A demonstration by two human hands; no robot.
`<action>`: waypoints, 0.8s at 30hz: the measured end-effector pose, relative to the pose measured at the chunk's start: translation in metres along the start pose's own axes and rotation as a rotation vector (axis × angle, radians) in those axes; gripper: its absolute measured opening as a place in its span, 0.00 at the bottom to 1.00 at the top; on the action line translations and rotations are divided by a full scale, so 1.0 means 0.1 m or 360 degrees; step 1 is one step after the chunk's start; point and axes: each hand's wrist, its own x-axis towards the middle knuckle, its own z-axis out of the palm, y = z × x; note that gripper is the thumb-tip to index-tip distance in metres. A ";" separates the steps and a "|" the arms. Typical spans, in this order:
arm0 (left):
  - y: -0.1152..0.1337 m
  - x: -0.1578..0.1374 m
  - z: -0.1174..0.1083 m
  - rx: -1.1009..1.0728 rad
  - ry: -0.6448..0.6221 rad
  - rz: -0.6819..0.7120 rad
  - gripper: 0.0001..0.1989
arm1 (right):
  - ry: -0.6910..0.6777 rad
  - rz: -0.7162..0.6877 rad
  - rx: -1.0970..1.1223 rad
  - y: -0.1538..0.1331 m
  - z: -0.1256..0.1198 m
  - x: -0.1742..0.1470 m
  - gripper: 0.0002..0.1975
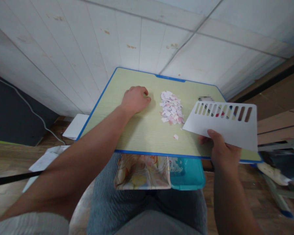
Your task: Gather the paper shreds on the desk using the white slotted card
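Observation:
My right hand grips a flat white slotted sheet, thumb on top, at the right of the small table. A row of long slots runs along the sheet's far edge, and its pointed left corner is close to a pile of torn paper scraps. The scraps are white with pinkish bits. One loose scrap lies nearer the front edge. Left of the pile, my left hand rests near the tabletop, fingers loosely curled, with a gap between thumb and forefinger and nothing visible in it.
The pale tabletop has a blue rim. Below its front edge, over my lap, are a patterned fabric-like tray and a turquoise container with paper bits. Partly hidden pens lie behind the sheet. A white panelled wall stands behind.

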 end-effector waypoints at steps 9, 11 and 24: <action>0.01 0.00 0.00 0.0007 -0.0011 -0.0009 0.20 | -0.0189 0.0043 0.0079 0.03 -0.09 -0.01 0.13; 0.01 0.00 -0.01 0.0007 -0.0017 -0.0009 0.20 | -0.0134 0.0078 0.0093 0.04 -0.08 -0.02 0.12; 0.01 0.00 -0.03 -0.0032 -0.0024 -0.0007 0.19 | -0.0066 0.0094 0.0210 0.03 -0.04 -0.04 0.15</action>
